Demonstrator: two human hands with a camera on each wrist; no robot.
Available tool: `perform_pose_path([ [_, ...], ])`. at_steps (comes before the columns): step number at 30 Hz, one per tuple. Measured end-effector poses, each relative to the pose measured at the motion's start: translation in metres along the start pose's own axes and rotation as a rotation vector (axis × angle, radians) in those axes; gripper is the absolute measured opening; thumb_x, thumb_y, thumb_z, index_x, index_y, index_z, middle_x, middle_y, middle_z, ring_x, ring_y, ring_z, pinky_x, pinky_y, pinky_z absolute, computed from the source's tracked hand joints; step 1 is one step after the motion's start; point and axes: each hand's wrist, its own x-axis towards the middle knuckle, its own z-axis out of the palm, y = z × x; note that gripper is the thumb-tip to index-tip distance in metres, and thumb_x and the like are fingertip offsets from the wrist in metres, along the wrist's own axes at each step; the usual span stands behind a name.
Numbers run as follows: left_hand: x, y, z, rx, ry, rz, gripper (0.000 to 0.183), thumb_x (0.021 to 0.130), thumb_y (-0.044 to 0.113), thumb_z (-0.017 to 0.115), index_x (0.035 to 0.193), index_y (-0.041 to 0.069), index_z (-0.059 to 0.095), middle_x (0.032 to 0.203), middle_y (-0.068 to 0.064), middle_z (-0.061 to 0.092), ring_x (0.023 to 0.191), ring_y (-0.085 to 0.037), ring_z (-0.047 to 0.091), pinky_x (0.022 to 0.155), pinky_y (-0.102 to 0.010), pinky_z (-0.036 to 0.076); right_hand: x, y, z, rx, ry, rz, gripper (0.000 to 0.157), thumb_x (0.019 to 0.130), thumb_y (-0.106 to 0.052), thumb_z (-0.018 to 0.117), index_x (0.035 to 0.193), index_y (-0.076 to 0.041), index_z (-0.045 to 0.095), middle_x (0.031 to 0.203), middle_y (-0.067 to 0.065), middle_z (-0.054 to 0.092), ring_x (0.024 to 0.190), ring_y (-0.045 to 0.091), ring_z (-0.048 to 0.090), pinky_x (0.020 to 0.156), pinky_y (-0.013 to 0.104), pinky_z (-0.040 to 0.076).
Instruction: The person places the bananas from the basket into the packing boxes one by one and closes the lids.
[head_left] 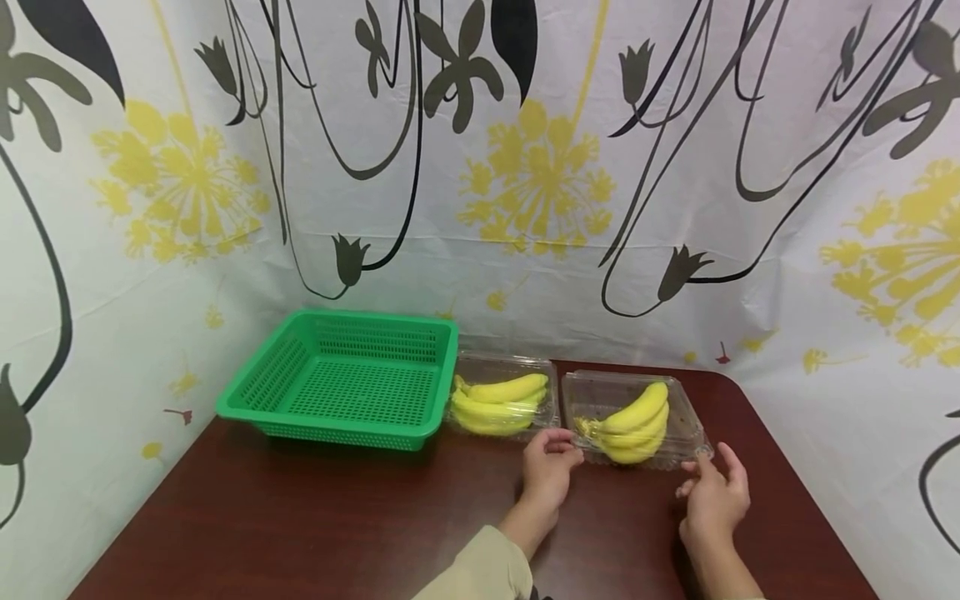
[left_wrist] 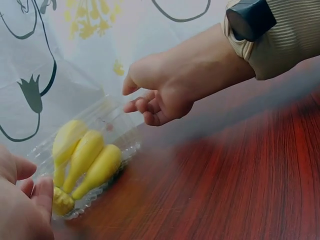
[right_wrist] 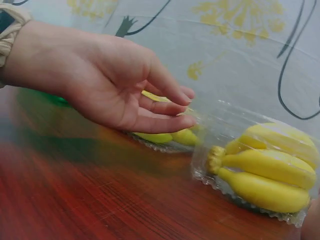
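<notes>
A clear plastic clamshell box (head_left: 681, 404) with a bunch of yellow bananas (head_left: 633, 427) inside lies at the right of the table. My left hand (head_left: 550, 467) is at its near left corner, the fingers extended and the fingertips right at the box's edge. At the near right corner is my right hand (head_left: 716, 498), its fingers loosely bent and a fingertip at the rim. The right wrist view shows the bananas (right_wrist: 270, 167) through the clear plastic, beside the left hand (right_wrist: 115, 85). In the left wrist view, the right hand (left_wrist: 170, 87) is beside the far corner of the box.
Left of this box lies a second clear box (head_left: 551, 387) with another bunch of bananas (head_left: 498, 404). Beside that stands a green perforated basket (head_left: 251, 408) with nothing in it. All are on a dark red-brown table (head_left: 337, 517) against a patterned cloth backdrop (head_left: 480, 192).
</notes>
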Motion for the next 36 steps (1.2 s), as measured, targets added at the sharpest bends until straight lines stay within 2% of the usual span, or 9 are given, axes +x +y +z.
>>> perform_pose_path([
  [4, -0.002, 0.006, -0.002, -0.011, -0.012, 0.037, 0.023, 0.075, -0.014, 0.07, 0.095, -0.003, 0.068, 0.079, -0.006, 0.062, 0.073, -0.014, 0.057, 0.068, -0.032, 0.054, -0.005, -0.005, 0.002, 0.023, -0.03, -0.054, 0.033, 0.097, -0.006, 0.055, 0.128, -0.016, 0.053, 0.061, -0.003, 0.058, 0.037, 0.008, 0.041, 0.036, 0.02, 0.036],
  [8, -0.004, 0.022, -0.008, -0.032, -0.034, 0.093, 0.023, 0.075, -0.017, 0.067, 0.096, -0.008, 0.065, 0.084, -0.016, 0.062, 0.073, -0.016, 0.058, 0.067, -0.03, 0.055, -0.01, -0.012, 0.006, -0.013, -0.079, -0.146, 0.032, 0.096, -0.005, 0.058, 0.125, -0.016, 0.058, 0.064, -0.001, 0.057, 0.04, 0.007, 0.043, 0.038, 0.018, 0.037],
  [12, -0.001, 0.032, -0.015, -0.059, -0.07, 0.135, 0.022, 0.078, -0.017, 0.066, 0.098, -0.01, 0.064, 0.087, -0.018, 0.062, 0.071, -0.015, 0.06, 0.066, -0.03, 0.056, -0.017, -0.021, 0.011, -0.134, -0.135, -0.259, 0.032, 0.095, -0.005, 0.06, 0.126, -0.013, 0.061, 0.064, -0.001, 0.054, 0.044, 0.008, 0.046, 0.041, 0.017, 0.04],
  [13, 0.001, 0.03, -0.017, -0.062, -0.077, 0.145, 0.022, 0.078, -0.016, 0.066, 0.098, -0.009, 0.064, 0.087, -0.016, 0.062, 0.07, -0.015, 0.06, 0.066, -0.03, 0.056, -0.018, -0.023, 0.012, -0.191, -0.149, -0.292, 0.033, 0.095, -0.006, 0.06, 0.128, -0.012, 0.06, 0.065, -0.002, 0.053, 0.045, 0.008, 0.046, 0.042, 0.017, 0.04],
  [18, 0.003, 0.048, -0.033, -0.012, -0.105, 0.208, 0.02, 0.08, -0.013, 0.067, 0.099, -0.006, 0.065, 0.093, -0.019, 0.061, 0.073, -0.015, 0.062, 0.069, -0.035, 0.057, -0.018, -0.028, 0.017, -0.43, -0.203, -0.485, 0.039, 0.096, -0.007, 0.059, 0.135, -0.01, 0.057, 0.073, -0.003, 0.053, 0.051, 0.007, 0.05, 0.048, 0.016, 0.042],
  [23, 0.006, 0.065, -0.052, 0.139, -0.143, 0.272, 0.022, 0.083, -0.004, 0.07, 0.104, 0.002, 0.067, 0.101, -0.01, 0.062, 0.081, -0.02, 0.065, 0.071, -0.031, 0.056, -0.013, -0.035, 0.017, -0.571, -0.256, -0.678, 0.042, 0.095, -0.008, 0.061, 0.136, -0.016, 0.058, 0.082, -0.006, 0.057, 0.06, 0.002, 0.053, 0.052, 0.014, 0.041],
  [27, 0.009, 0.076, -0.072, 0.299, -0.221, 0.39, 0.025, 0.087, 0.004, 0.071, 0.111, 0.007, 0.067, 0.111, -0.009, 0.06, 0.089, -0.024, 0.066, 0.075, -0.029, 0.055, -0.001, -0.046, 0.013, -0.655, -0.268, -0.815, 0.044, 0.092, -0.006, 0.064, 0.134, -0.018, 0.06, 0.084, -0.013, 0.059, 0.064, -0.003, 0.054, 0.054, 0.013, 0.04],
  [30, 0.012, 0.085, -0.089, 0.391, -0.261, 0.475, 0.027, 0.088, 0.007, 0.071, 0.114, 0.01, 0.066, 0.112, -0.009, 0.059, 0.09, -0.024, 0.066, 0.077, -0.033, 0.055, 0.008, -0.053, 0.009, -0.7, -0.263, -0.879, 0.046, 0.09, -0.005, 0.067, 0.133, -0.019, 0.061, 0.084, -0.016, 0.059, 0.068, -0.008, 0.052, 0.058, 0.013, 0.038],
  [36, 0.023, 0.102, -0.123, 0.587, -0.336, 0.584, 0.033, 0.088, 0.012, 0.072, 0.121, 0.009, 0.063, 0.115, -0.014, 0.055, 0.097, -0.031, 0.061, 0.078, -0.04, 0.055, 0.019, -0.061, 0.004, -0.778, -0.329, -0.939, 0.045, 0.09, -0.006, 0.068, 0.133, -0.014, 0.06, 0.093, 0.005, 0.065, 0.076, -0.013, 0.049, 0.065, 0.014, 0.038],
])
